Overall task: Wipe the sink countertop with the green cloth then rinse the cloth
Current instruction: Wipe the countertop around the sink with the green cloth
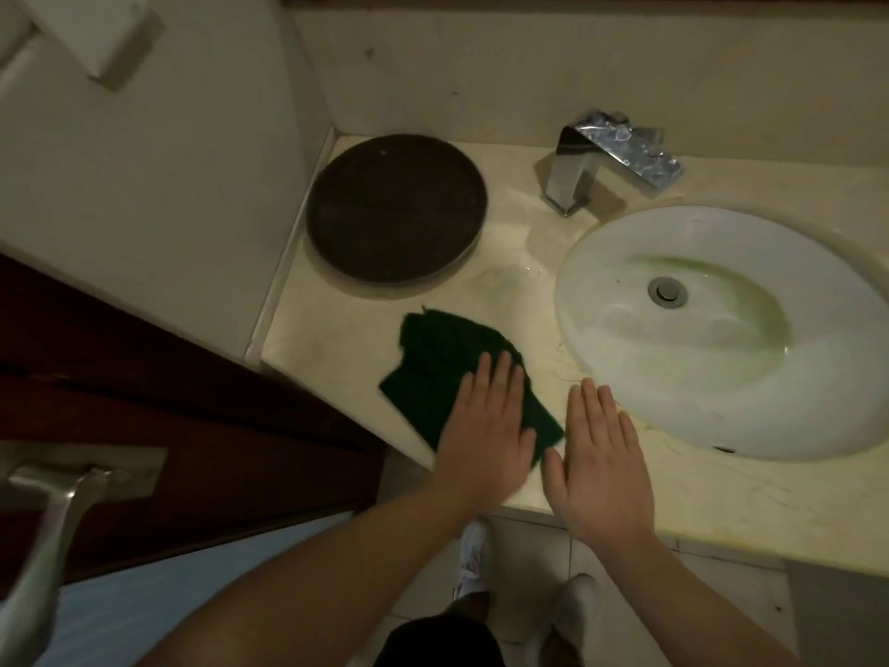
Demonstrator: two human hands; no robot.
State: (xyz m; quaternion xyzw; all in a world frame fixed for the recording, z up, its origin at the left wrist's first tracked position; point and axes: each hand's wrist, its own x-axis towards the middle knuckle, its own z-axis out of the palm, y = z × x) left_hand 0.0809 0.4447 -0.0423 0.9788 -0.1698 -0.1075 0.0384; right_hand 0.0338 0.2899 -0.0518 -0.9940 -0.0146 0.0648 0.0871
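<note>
Both forearms come up from the bottom edge, so they're the closest thing in frame, over pale floor tiles and white shoes. Cream stone sink countertop (336, 339) fills the middle, with the oval white basin (721, 339) set in it on the right and a round dark tray (394, 209) back left by the wall. Chrome faucet (611, 158) sits behind the basin, spout aimed toward it. Green cloth (433, 368) is lying flat near the front edge, left of the basin: dark green, fuzzy, a bit rumpled, long axis running from far-left to near-right. Left hand (486, 426) lies flat on its near-right corner, fingers together and pointing away. Right hand (596, 459) is just beside it, flat with fingers together, on bare stone by the basin rim, off the cloth.
</note>
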